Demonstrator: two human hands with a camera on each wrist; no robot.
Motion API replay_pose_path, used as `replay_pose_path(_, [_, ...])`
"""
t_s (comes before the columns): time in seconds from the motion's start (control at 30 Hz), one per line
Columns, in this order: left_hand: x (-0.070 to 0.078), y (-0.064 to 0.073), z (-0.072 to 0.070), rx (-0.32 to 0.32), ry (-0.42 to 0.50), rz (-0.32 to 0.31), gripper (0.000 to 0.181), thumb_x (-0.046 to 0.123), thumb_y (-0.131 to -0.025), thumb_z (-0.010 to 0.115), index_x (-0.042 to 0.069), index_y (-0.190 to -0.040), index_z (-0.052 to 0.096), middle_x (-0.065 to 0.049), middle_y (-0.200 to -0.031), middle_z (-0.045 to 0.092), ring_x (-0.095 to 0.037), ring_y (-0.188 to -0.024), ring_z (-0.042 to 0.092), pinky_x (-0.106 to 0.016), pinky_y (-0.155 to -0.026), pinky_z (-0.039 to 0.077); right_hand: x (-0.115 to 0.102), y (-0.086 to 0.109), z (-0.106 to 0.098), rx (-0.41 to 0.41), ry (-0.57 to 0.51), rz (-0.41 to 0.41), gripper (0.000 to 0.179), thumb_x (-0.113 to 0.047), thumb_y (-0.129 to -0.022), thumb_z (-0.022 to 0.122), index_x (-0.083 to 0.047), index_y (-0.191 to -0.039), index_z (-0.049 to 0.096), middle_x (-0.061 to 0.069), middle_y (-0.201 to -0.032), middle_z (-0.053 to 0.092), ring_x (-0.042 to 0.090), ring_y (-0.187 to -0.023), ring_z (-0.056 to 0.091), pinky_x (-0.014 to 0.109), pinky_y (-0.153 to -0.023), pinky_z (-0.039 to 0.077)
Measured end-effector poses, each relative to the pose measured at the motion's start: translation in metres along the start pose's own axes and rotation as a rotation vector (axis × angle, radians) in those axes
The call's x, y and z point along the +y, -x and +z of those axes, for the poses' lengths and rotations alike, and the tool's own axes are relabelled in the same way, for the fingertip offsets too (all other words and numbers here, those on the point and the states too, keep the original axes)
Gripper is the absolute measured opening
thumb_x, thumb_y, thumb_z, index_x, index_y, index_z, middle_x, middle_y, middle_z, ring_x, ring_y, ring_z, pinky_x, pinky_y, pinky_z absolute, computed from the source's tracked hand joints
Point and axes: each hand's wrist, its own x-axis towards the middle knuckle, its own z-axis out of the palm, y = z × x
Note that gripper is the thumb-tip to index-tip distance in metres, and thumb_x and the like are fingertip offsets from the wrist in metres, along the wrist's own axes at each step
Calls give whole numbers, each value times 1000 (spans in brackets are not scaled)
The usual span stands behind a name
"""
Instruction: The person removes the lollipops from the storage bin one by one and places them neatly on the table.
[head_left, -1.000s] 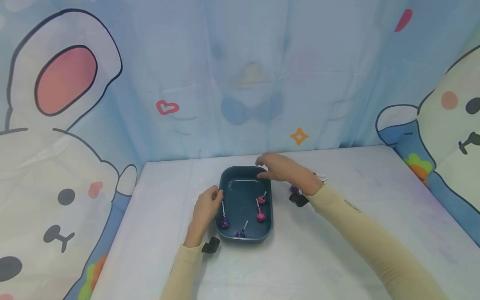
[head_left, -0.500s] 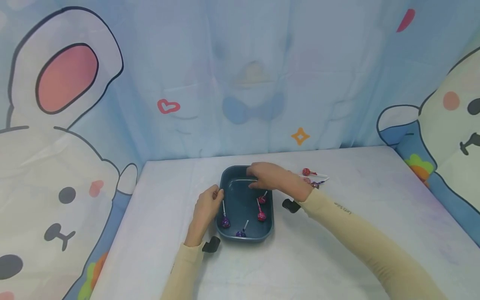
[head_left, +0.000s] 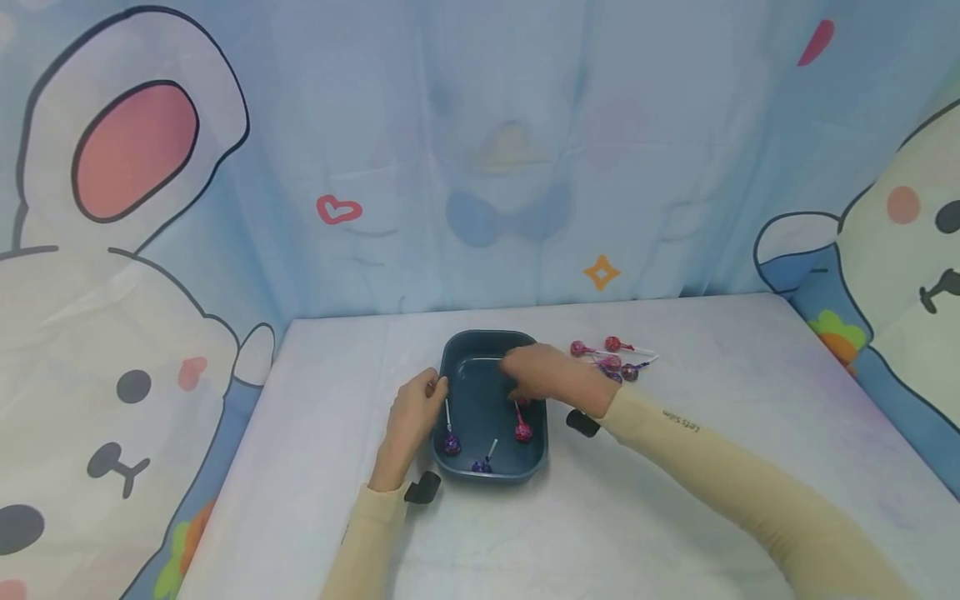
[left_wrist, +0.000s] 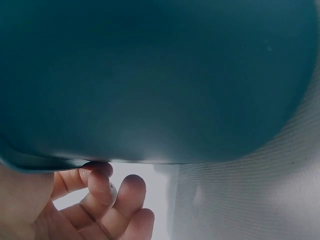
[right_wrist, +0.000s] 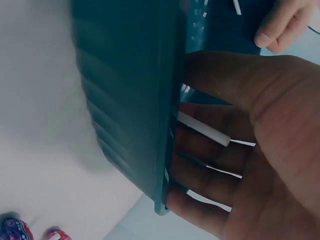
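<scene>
So the left hand (head_left: pixel 414 417) is pinching the near side of the blue tray's rim (head_left: pixel 437 458), probably just to keep the tray from skidding around the worktop (head_left: pixel 600 517). The right hand (head_left: pixel 543 373) is crossing the opposite rim and dipping inside, fingers looking curled.

Lollipops are lying on both sides of that right hand. A purple lollipop (head_left: pixel 451 443) is sitting by the left hand, stick pointing towards it, and a pink lollipop (head_left: pixel 523 432) is resting just below the right. The loose lollipop pile (head_left: pixel 611 364) is lying just beyond the right wrist, on the worktop, which I'm guessing is keeping the reach short.

Now the fun bit: from the head view the right hand's own back is blocking everything. The right wrist view is showing a white lollipop stick (right_wrist: pixel 207 131) running in front of the fingers, but the tips are disappearing behind the tray wall, so I can't tell if they're actually gripping it. Left wrist view is only giving fingers curling outside the rim.
</scene>
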Motion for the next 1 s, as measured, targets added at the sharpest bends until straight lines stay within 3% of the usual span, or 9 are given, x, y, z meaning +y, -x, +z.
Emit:
replay_pose_path(0.33, [1, 2, -1, 0, -4, 2, 24, 34, -94, 47, 16, -77, 47, 0, -62, 45, -13, -54, 41, -26, -47, 32, -9, 4, 11, 33, 112, -38, 16, -24, -77, 70, -13, -89, 68, 0, -79, 66, 15, -66, 54, 38, -73, 47])
replay_pose_path(0.53, [1, 2, -1, 2, -3, 6, 24, 33, -94, 46, 16, -77, 47, 0, -62, 46, -13, -54, 42, -26, -47, 31, -13, 4, 17, 36, 168, -29, 13, -20, -79, 68, -13, -90, 69, 1, -82, 68, 17, -73, 59, 40, -80, 47])
replay_pose_path(1.0, [0, 1, 0, 0, -8, 3, 25, 34, -94, 46, 16, -77, 47, 0, -62, 45, -13, -54, 41, -26, -47, 31, -20, 7, 16, 9, 184, -8, 15, -18, -80, 69, -13, -94, 69, 3, -87, 69, 22, -81, 62, 40, -83, 46])
